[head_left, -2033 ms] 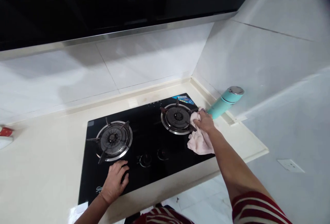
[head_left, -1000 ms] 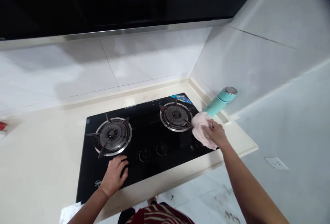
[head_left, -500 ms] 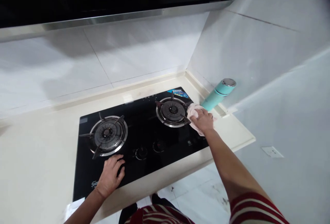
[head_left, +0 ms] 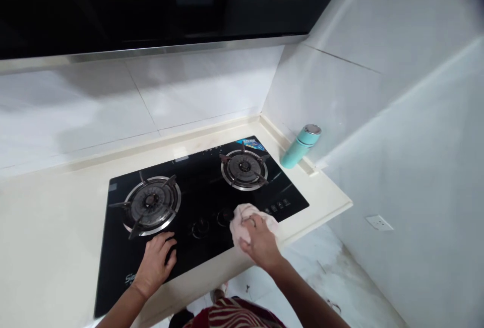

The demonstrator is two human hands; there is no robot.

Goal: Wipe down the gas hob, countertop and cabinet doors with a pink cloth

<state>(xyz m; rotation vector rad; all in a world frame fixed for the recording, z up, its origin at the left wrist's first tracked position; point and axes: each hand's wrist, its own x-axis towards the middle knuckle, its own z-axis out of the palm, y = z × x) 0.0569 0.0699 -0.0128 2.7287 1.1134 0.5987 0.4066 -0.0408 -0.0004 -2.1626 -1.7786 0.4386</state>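
A pale pink cloth [head_left: 239, 227] lies bunched on the front edge of the black glass gas stove [head_left: 200, 187], right of the control knobs. My right hand [head_left: 259, 240] grips it from above and presses it against the glass. On the stove's front left part rests my left hand [head_left: 157, 260], fingers spread and slightly bent, holding nothing. It is just below the left burner [head_left: 152, 201]. The right burner [head_left: 244, 168] stands behind the cloth. Two round knobs, the left knob [head_left: 200, 227] and the right knob [head_left: 225, 217], sit between my hands.
A turquoise bottle [head_left: 297, 152] stands on the pale countertop [head_left: 325, 192] near the right wall. Overhead hangs a black range hood [head_left: 151, 20] with a metal edge. A wall socket [head_left: 379, 222] is low on the right.
My right hand has moved the cloth from beside the right burner leftward to the stove's front edge. My left hand stays on the glass. The head view has shifted slightly.
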